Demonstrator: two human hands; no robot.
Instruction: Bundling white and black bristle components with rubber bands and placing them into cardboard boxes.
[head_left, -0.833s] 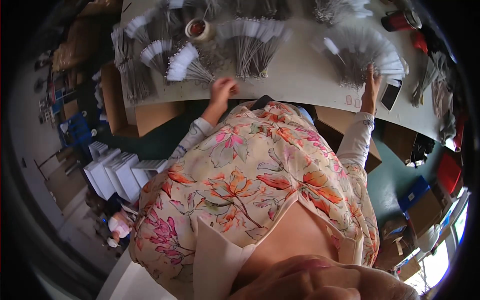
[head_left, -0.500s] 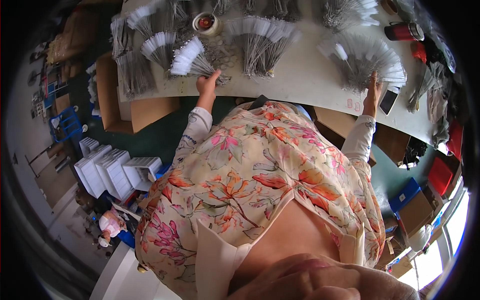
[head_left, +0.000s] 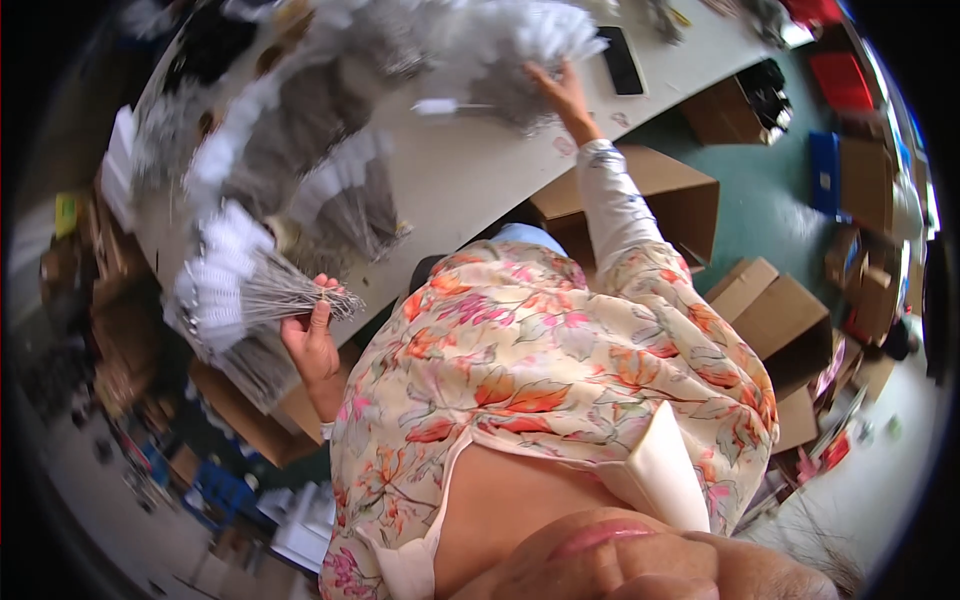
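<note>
Head view: left hand (head_left: 312,345) shut tight around a bundle of thin wires with white tags (head_left: 235,290) past the table's (head_left: 470,175) near edge, right hand (head_left: 560,85) spread on another bundle (head_left: 520,40) near the far edge; probably gathering bundles, steady carrying next.

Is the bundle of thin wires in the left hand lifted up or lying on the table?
Lifted. The left hand grips the bundle by its thin grey ends, white tips fanned outward, at the table edge over the boxes below.
</note>
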